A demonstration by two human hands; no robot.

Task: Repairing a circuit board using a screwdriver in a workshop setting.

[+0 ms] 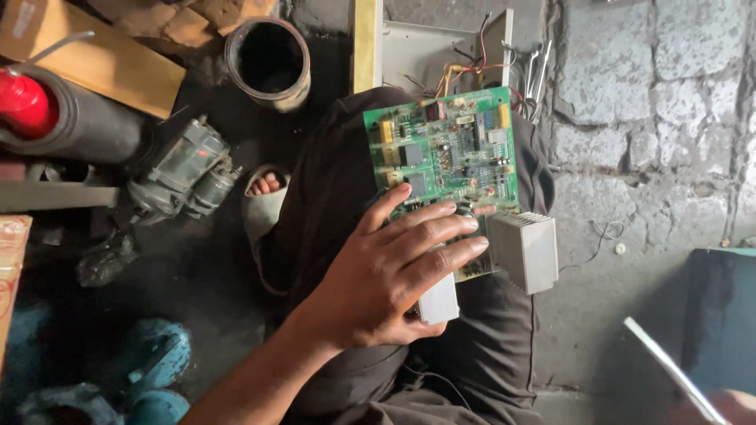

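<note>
A green circuit board rests on my knee, which is covered in dark trousers. Two grey metal heat-sink blocks are fixed to it, one at its right and one at its near edge. My left hand lies over the near half of the board, fingers spread across it and closed around the near block. Coloured wires run from the board's far edge to a white metal casing. Only a blurred bit of my right hand shows at the bottom right corner, holding a thin white rod.
An electric motor lies on the dark floor to the left, beside a black cylinder with a red cap. A round metal can stands at the top. My sandalled foot is near the motor. Rough stone paving is at the right.
</note>
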